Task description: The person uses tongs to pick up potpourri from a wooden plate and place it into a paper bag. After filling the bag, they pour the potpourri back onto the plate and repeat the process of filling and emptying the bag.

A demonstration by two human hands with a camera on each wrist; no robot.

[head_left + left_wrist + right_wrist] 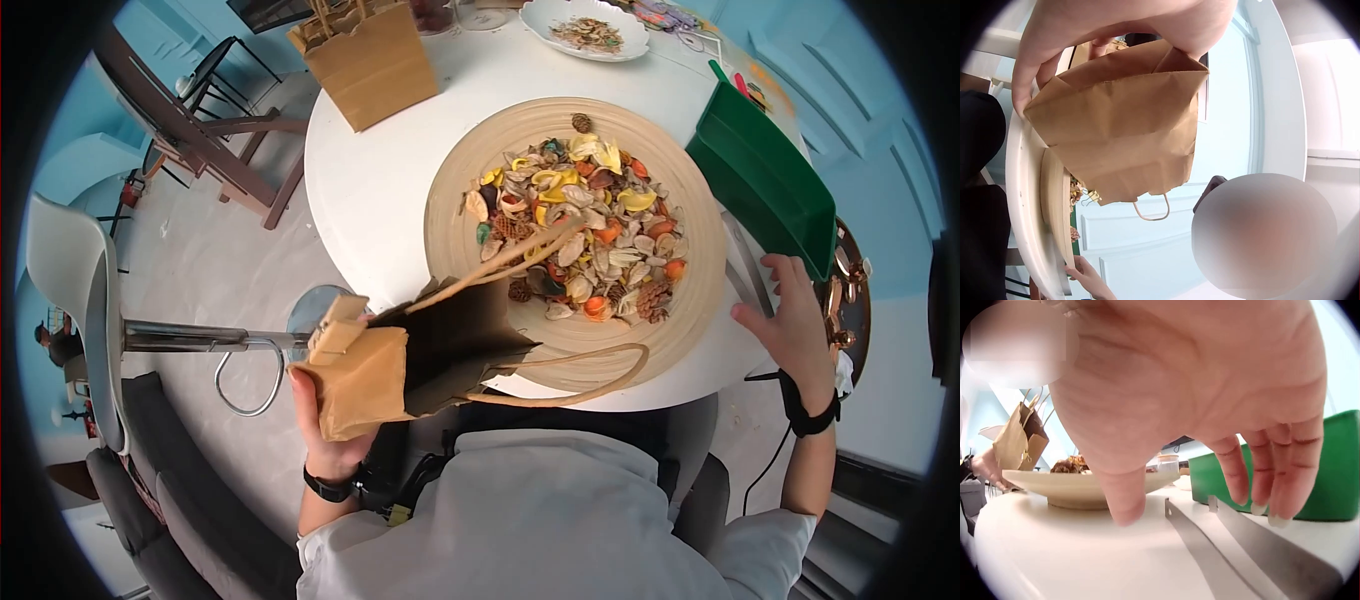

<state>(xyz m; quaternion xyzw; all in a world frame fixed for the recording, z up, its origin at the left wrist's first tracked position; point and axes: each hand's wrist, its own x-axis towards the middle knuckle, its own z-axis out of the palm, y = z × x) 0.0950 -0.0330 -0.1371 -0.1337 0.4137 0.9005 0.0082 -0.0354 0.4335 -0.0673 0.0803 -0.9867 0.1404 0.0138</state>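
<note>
My left hand (335, 435) grips a brown paper bag (365, 390) by its bottom end. The bag lies tilted, with its dark mouth and twisted handles toward the round wooden plate (450, 200). On the plate is a heap of potpourri (600, 230): dried petals, pods and small cones. A small pale wooden clip-like piece (338, 328) shows at the bag's bottom end. Right of the plate, my right hand (795, 325) reaches down with fingers and thumb spread. Beneath it, metal tongs (1200, 544) lie on the white table, between thumb and fingers in the right wrist view.
A green tray (765, 170) stands at the table's right edge. Another paper bag (375, 65) stands at the back left. A white dish (540, 25) with dried bits sits at the far side. A white chair (75, 260) is left of the table (345, 190).
</note>
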